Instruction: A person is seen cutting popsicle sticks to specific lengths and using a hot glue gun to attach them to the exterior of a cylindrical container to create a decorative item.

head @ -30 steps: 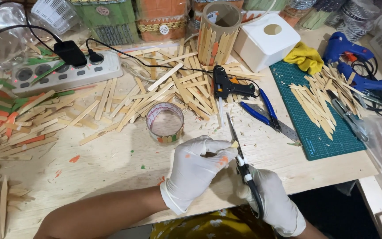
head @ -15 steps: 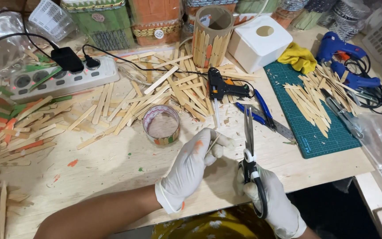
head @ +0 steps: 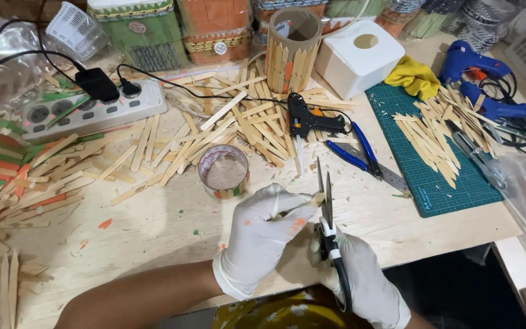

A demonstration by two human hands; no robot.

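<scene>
Workbench: gloved left hand (head: pixel 263 240) pinching a small wooden stick (head: pixel 313 200) at the blades of scissors (head: pixel 329 234) gripped by the gloved right hand (head: pixel 360 277), near the table's front edge; behind, tape roll (head: pixel 223 172), white square box (head: pixel 358 56), green and orange labelled containers (head: pixel 175 30).

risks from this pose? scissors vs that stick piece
1. The left hand pinches a short wooden stick piece right at the blades of the scissors in the right hand; gloved fingertips could get nicked.
2. The offcut may fly off among the loose sticks.
</scene>
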